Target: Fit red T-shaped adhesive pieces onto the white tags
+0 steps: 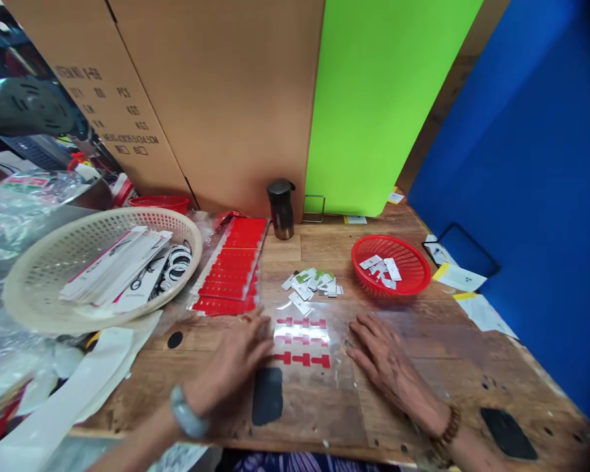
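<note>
A clear plastic sheet with rows of red T-shaped pieces [301, 359] lies flat on the wooden table in front of me. My left hand [238, 357] is at its left edge, slightly blurred, with thumb and fingers apart; a pale bangle circles that wrist. On the right side of the clear film rests my right hand [386, 360], palm down with fingers stretched out, a beaded bracelet on its wrist. Just beyond the sheet is a loose pile of small white and green cards [312, 285]. Stacked red sheets [233, 262] in clear film lie beyond my left hand.
A red basket [391, 288] holds small white cards at right. At left, a cream basket [34, 288] holds long printed cards and rings. A dark tumbler [281, 210] stands before cardboard [226, 98] and a green panel [368, 98]. A blue panel [531, 196] borders the right.
</note>
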Demonstrator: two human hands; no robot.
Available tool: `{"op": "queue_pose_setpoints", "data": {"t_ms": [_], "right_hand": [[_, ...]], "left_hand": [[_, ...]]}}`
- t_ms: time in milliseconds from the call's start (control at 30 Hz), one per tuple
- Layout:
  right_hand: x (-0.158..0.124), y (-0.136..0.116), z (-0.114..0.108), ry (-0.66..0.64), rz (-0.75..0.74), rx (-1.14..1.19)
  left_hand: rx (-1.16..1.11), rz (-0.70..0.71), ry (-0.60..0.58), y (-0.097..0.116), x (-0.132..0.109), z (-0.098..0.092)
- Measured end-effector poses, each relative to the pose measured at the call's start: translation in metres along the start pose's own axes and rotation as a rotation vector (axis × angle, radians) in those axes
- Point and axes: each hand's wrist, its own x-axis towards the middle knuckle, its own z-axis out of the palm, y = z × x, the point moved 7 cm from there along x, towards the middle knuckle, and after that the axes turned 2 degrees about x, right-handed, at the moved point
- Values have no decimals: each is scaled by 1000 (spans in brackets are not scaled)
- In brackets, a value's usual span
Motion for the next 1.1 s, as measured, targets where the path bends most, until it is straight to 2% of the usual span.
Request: {"op": "queue_pose_setpoints", "data": {"t_ms": [33, 100, 167, 233, 300, 400, 600, 767, 833, 933, 1067, 1100], "right_hand": [[7, -4, -1, 0, 12, 52], [27, -15, 0, -31, 24, 176], [53, -30, 3, -32, 25, 268], [80, -47, 12, -76, 5, 302], [102, -60, 28, -187, -22, 269], [122, -66, 45, -266, -43, 243], [138, -61, 62, -335, -3, 259], [155, -57, 69, -357, 65, 393], [160, -51, 64, -337, 126, 473], [157, -40, 43, -238, 247, 607], [124, -50, 16, -128, 366, 818], [111, -55, 16, -88, 448, 1009]], "left_hand": [[-9, 16, 2, 11, -12, 20], [-6, 35, 31, 30, -28, 46], [22, 32, 46, 44, -36, 60], [48, 46, 41, 56, -40, 65], [68, 58, 27, 64, -45, 67], [77, 75, 11, 67, -53, 68], [23, 68, -15, 62, -56, 68], [-43, 66, -81, 61, -49, 64], [-90, 83, -89, 60, -47, 61], [-200, 89, -99, 54, -46, 56], [-524, -34, 1, 38, -40, 41], [-646, -94, 30, 34, -38, 38]]}}
